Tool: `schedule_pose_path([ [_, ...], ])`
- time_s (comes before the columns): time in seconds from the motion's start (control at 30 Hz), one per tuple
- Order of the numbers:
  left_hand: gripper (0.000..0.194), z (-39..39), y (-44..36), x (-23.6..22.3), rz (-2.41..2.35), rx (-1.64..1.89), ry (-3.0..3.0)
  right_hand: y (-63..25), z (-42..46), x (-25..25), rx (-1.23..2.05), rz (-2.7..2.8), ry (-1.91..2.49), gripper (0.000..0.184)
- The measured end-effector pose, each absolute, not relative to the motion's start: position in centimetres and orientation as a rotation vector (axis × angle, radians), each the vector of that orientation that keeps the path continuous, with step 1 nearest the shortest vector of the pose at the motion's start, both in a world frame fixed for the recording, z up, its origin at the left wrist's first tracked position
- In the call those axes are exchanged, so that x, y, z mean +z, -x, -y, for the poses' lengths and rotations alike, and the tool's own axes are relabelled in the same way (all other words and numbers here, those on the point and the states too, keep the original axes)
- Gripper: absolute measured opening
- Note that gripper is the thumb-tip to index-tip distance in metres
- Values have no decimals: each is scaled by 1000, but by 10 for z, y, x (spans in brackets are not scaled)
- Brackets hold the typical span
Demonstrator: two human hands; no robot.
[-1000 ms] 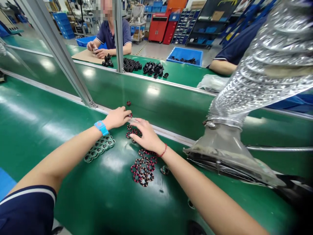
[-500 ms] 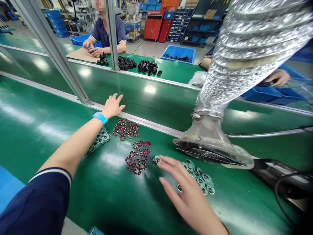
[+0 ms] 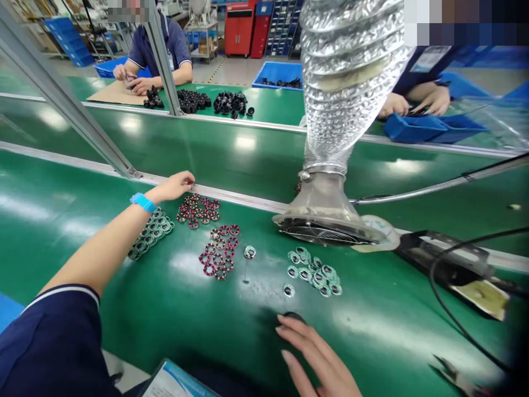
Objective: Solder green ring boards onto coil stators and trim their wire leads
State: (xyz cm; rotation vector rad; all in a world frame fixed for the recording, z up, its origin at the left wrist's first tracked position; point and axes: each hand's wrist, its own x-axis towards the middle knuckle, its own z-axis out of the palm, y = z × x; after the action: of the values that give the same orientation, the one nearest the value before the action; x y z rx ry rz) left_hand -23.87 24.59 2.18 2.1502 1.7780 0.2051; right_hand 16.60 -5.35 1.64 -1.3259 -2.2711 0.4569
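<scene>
My left hand (image 3: 176, 186) reaches to the rail at the back of the bench, its fingertips pinched together; what they hold is too small to name. Just below it lies a cluster of red-and-copper wound rings (image 3: 193, 224), with a second group of such rings (image 3: 219, 244) closer to me. My right hand (image 3: 318, 361) is low in the view, palm down, fingers apart. A dark round object (image 3: 294, 317) shows partly behind its fingertips. Beyond it lie a loose pile of round green circuit boards (image 3: 318, 277) and a single round part (image 3: 249, 252).
More green boards (image 3: 151, 232) sit in rows under my left forearm. A fume hood (image 3: 318, 215) on a silver hose (image 3: 343, 82) hangs over the right side. Pliers (image 3: 454, 377) lie front right. Two co-workers sit across the divider (image 3: 243, 154), near black parts (image 3: 229, 103).
My hands were together over the rings at the rail, then parted. My right hand drew back toward me. My left hand, spread half a second ago, now has its fingertips closed. The view turned right.
</scene>
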Motion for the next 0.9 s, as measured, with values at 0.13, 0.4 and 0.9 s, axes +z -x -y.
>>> schedule_pose_path([
  [0.13, 42, -207, 242, 23, -1682, 160, -2184, -144, 42, 25, 428, 2352, 1212, 26],
  [0.4, 64, -186, 194, 29, -1585, 157, -2404, -140, 49, 24, 446, 2316, 1211, 24],
  [0.9, 43, -162, 175, -1, -1669, 222, -2551, 10, -83, 6, 416, 2530, 1365, 84],
])
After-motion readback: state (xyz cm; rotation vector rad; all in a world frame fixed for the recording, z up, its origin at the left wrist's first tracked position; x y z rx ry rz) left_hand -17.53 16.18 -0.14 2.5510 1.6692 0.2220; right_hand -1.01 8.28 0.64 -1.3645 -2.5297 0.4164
